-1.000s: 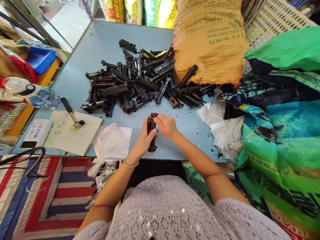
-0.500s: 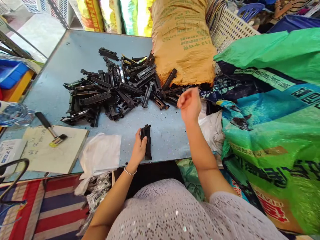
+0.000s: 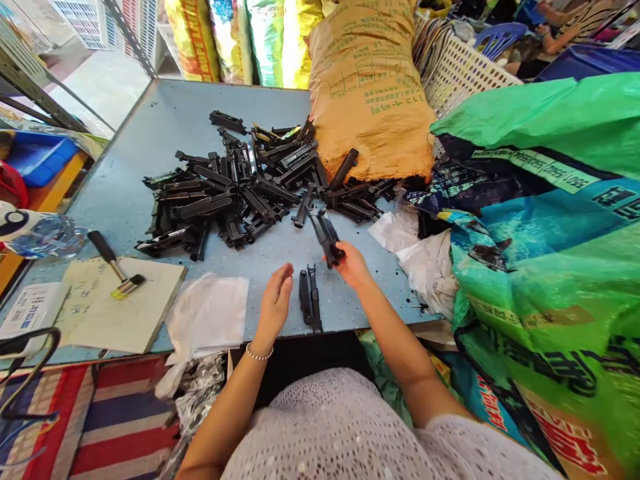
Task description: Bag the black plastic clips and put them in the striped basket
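My right hand (image 3: 354, 265) grips one end of a long, narrow black plastic part (image 3: 325, 235), held tilted just above the table (image 3: 270, 257); its outer end is blurred. My left hand (image 3: 277, 300) is empty, its fingers stretched out and held side by side. Between the two hands, at the table's front edge, lie slim black plastic pieces (image 3: 310, 299) set lengthwise beside each other; I cannot tell whether they are joined. Farther back spreads a loose heap of similar black parts (image 3: 215, 190).
An orange woven sack (image 3: 373, 93) stands behind the heap. Green plastic sacking (image 3: 545, 267) fills the right side. To the left are a brush (image 3: 117, 263) on a pad (image 3: 150, 287), a clear bottle (image 3: 47, 233) and a white plastic sheet (image 3: 207, 310).
My left hand has let go of the black pieces at the table edge and drawn slightly left. My right hand, previously raised near the sack, has come down and left, now holding a black part.
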The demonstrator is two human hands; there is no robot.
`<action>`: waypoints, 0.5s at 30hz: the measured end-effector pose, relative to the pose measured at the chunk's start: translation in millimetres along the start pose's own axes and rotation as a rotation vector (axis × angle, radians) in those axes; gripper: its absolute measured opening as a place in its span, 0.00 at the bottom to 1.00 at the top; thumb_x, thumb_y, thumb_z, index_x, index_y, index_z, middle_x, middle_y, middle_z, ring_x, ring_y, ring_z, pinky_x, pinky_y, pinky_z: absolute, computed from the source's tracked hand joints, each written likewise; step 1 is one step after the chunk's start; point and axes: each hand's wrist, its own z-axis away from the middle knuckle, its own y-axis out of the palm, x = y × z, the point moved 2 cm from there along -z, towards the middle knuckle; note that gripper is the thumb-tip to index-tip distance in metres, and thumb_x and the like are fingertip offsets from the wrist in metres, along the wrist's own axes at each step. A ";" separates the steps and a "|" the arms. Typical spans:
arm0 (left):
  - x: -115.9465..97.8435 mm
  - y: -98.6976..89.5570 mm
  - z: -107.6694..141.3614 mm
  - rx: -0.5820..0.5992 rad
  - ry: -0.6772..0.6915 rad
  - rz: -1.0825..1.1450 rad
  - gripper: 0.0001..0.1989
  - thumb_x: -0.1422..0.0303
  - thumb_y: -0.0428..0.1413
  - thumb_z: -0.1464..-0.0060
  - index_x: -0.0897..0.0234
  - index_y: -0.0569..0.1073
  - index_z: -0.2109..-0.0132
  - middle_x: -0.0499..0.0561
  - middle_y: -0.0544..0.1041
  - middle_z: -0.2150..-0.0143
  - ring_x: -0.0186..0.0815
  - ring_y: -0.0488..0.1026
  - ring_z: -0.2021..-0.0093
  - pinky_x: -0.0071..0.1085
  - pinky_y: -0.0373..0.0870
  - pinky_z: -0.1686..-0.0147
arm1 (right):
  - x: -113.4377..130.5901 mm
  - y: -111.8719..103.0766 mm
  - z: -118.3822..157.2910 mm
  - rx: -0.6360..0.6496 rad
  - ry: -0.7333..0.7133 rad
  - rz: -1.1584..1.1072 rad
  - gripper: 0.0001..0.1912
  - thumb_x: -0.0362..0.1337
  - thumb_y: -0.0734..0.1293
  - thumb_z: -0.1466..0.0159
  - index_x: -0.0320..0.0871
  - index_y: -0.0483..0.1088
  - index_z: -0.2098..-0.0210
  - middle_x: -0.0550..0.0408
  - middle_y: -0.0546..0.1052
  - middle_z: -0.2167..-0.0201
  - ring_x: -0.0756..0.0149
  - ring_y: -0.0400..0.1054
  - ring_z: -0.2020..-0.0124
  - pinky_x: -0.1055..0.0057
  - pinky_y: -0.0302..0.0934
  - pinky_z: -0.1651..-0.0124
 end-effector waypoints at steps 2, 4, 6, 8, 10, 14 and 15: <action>-13.9 7.4 -11.0 0.027 -0.061 0.222 0.31 0.47 0.51 0.35 0.54 0.62 0.31 0.59 0.71 0.35 0.44 0.70 0.35 0.46 0.67 0.35 | -8.7 19.1 36.1 0.276 0.069 -0.159 0.20 0.50 0.53 0.30 0.43 0.68 0.59 0.48 0.77 0.67 0.58 0.73 0.68 0.61 0.68 0.65; -24.3 11.9 -17.5 0.031 -0.142 0.347 0.33 0.45 0.51 0.36 0.54 0.60 0.30 0.58 0.74 0.38 0.44 0.72 0.37 0.45 0.71 0.39 | -6.3 34.2 63.2 0.429 -0.027 -0.029 0.23 0.54 0.54 0.29 0.44 0.68 0.62 0.50 0.76 0.69 0.59 0.72 0.68 0.62 0.67 0.63; -31.5 11.0 -16.7 0.016 -0.165 0.296 0.31 0.48 0.54 0.37 0.55 0.63 0.32 0.56 0.74 0.38 0.45 0.71 0.36 0.42 0.69 0.37 | 8.6 39.1 72.6 0.315 -0.261 0.295 0.23 0.57 0.55 0.28 0.45 0.68 0.63 0.49 0.76 0.66 0.58 0.71 0.64 0.61 0.65 0.58; -36.5 7.9 -10.4 0.010 -0.117 0.156 0.30 0.51 0.57 0.37 0.55 0.65 0.32 0.53 0.70 0.33 0.44 0.64 0.31 0.39 0.62 0.32 | 31.0 39.4 66.5 0.119 -0.510 0.632 0.23 0.56 0.55 0.28 0.45 0.68 0.62 0.47 0.75 0.63 0.55 0.69 0.58 0.60 0.62 0.54; -39.5 6.0 -3.6 0.022 -0.056 0.043 0.30 0.52 0.56 0.36 0.56 0.64 0.31 0.53 0.65 0.29 0.45 0.59 0.28 0.38 0.55 0.29 | 49.7 41.8 51.3 0.056 -0.645 0.852 0.21 0.53 0.55 0.26 0.44 0.67 0.62 0.45 0.75 0.61 0.55 0.68 0.56 0.62 0.60 0.54; -41.9 -3.4 -5.0 -0.088 -0.010 -0.021 0.30 0.49 0.52 0.35 0.60 0.65 0.33 0.55 0.69 0.32 0.45 0.63 0.31 0.40 0.56 0.30 | 54.3 52.0 37.3 0.115 -0.563 0.992 0.23 0.47 0.50 0.23 0.45 0.67 0.65 0.52 0.75 0.70 0.60 0.68 0.66 0.66 0.54 0.64; -41.9 -8.8 -8.1 -0.140 -0.008 -0.030 0.29 0.49 0.51 0.35 0.60 0.66 0.34 0.55 0.71 0.35 0.45 0.65 0.32 0.39 0.58 0.31 | 49.8 55.5 43.7 0.150 -0.585 0.988 0.23 0.48 0.50 0.23 0.45 0.68 0.65 0.52 0.75 0.70 0.61 0.68 0.67 0.66 0.53 0.64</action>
